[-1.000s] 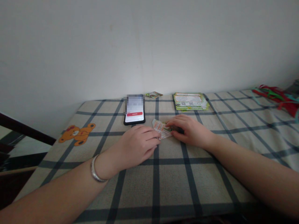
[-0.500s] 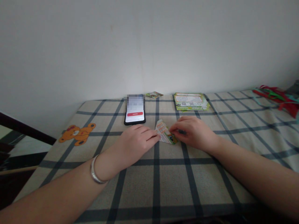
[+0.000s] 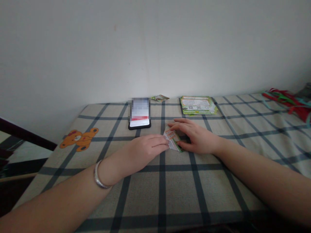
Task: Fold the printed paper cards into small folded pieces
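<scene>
A small folded piece of printed paper [image 3: 173, 139], white, orange and green, lies on the checked cloth between my hands. My left hand [image 3: 148, 147] has its fingers closed together at the paper's left edge, and their tips cover that corner. On the other side, my right hand [image 3: 194, 134] holds the paper between its thumb, at the lower right edge, and its fingers, which reach over the top edge. The thumb and fingers are some way apart across the paper. A silver bangle [image 3: 99, 174] circles my left wrist.
A phone [image 3: 140, 113] with a lit screen lies beyond my left hand. Near the wall are a small folded paper piece [image 3: 160, 98] and a stack of printed green cards [image 3: 197, 105]. Red and green strips [image 3: 289, 102] lie far right. A bear picture [image 3: 79, 139] is at left.
My right hand has shifted left and opened from a pinch, its fingers now reaching over the paper's top edge. My left fingers have moved slightly right. The paper's right side is more folded in.
</scene>
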`<state>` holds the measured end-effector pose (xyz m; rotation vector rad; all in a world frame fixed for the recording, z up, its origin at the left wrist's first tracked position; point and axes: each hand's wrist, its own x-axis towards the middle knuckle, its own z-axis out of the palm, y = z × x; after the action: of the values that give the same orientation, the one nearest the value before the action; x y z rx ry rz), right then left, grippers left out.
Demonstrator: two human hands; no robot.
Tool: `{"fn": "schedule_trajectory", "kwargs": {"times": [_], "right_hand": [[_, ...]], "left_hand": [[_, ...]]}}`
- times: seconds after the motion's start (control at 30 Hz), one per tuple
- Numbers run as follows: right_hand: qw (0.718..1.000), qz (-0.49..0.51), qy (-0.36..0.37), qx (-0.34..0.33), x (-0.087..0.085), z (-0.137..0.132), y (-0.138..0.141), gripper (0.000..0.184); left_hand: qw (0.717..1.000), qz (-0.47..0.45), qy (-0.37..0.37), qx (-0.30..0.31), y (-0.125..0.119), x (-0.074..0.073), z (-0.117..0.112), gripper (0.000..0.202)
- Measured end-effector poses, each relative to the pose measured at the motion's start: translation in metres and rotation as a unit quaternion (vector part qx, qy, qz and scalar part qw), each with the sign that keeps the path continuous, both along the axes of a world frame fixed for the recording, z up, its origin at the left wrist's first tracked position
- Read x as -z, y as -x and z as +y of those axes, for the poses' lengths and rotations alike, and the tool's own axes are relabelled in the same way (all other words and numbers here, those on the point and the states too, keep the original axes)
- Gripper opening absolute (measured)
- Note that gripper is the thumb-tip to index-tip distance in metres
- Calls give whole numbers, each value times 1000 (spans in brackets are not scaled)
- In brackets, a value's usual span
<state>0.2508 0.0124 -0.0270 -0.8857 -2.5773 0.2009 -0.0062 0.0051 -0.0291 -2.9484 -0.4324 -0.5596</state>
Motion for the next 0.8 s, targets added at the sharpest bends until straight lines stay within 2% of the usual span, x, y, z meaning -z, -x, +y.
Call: {"fn": "schedule_trajectory", "kwargs": {"times": [0.27, 0.43, 0.63, 0.8], "right_hand": [[999, -28, -9, -18, 3, 5, 0, 64], [999, -23, -21, -11, 3, 6, 2, 55], [996, -23, -65, 62, -2, 3, 2, 46], [997, -57, -43, 25, -14, 1, -6, 35]], "left_hand": [[1000, 5, 23, 21, -4, -1, -2, 26], [1000, 21, 10, 3, -5, -2, -2, 29], [999, 32, -21, -15, -5, -6, -1, 29], [998, 33, -29, -39, -3, -8, -2, 31]]}}
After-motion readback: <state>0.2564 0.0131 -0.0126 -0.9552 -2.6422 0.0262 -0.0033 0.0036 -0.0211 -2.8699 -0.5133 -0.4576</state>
